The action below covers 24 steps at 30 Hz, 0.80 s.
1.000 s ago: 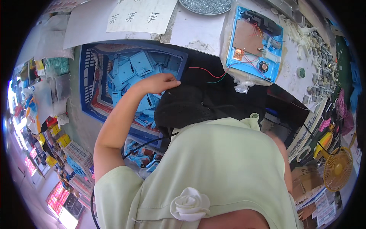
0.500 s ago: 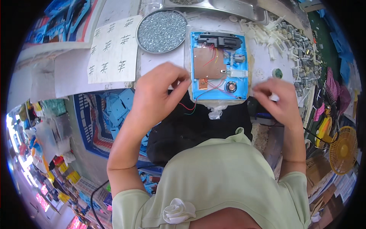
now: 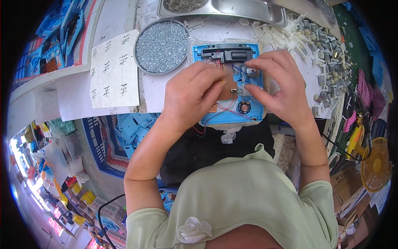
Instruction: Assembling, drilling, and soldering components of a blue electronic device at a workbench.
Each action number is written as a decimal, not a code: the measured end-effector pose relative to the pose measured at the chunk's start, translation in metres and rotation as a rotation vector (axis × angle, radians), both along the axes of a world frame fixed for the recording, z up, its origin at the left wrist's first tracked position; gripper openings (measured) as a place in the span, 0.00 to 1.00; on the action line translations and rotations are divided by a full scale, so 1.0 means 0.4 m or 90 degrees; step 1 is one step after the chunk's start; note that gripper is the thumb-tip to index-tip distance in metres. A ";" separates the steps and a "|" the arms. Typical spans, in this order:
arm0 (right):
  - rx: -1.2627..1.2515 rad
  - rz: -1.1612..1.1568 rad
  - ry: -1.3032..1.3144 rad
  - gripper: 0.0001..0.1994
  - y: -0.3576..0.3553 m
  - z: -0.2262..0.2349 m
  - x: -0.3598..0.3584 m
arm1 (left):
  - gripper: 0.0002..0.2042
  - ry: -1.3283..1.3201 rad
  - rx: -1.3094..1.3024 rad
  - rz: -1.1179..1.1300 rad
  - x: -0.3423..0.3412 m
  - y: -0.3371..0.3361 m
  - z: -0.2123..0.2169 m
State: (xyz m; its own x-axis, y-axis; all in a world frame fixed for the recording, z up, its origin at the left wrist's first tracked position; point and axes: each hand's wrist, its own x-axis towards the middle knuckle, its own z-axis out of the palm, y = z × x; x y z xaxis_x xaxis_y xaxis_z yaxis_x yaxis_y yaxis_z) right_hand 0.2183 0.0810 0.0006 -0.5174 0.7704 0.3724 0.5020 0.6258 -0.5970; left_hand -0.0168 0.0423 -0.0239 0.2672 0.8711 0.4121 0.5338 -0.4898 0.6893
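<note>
My left hand (image 3: 192,93) and my right hand (image 3: 278,85) are both down on the blue plastic case (image 3: 229,85), which lies open-faced on the worktop (image 3: 166,85) right at its near edge, just above my lap. The left hand has its fingers curled in narrow over the brown circuit board (image 3: 227,89) on the case's left half, fingertips pressing where the thin red wires (image 3: 224,110) run (whether I have a wire pinched there I cannot tell, the fingers cover the spot). The right hand comes in from the other side with thumb and forefinger closed on a small grey part (image 3: 250,71) near the upper right of the case, the other fingers spread loosely above it. A black bar (image 3: 226,54) sits along the case's far edge, and a small round black speaker (image 3: 244,107) shows near its lower edge between my two hands. Just left of the case, toward the far side of the worktop, stands a round tin of small screws (image 3: 161,46), and left of that lies a white sheet with handwritten marks (image 3: 114,70). A heap of white plastic parts (image 3: 290,27) is spread toward the far right corner. A steel tray (image 3: 248,10) lies along the far edge.
</note>
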 end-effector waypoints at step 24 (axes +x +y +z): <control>-0.468 -0.119 0.274 0.07 -0.009 -0.046 -0.006 | 0.11 0.067 0.106 -0.108 0.027 0.059 -0.002</control>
State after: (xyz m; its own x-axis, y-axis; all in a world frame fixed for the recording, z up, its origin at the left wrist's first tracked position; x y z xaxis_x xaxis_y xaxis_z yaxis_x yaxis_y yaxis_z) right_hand 0.2158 0.0775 -0.0178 -0.2872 0.9506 -0.1177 0.1955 -0.0621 -0.9787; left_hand -0.0061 0.0657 -0.0248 0.4523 0.7331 0.5079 0.4990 -0.6800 0.5371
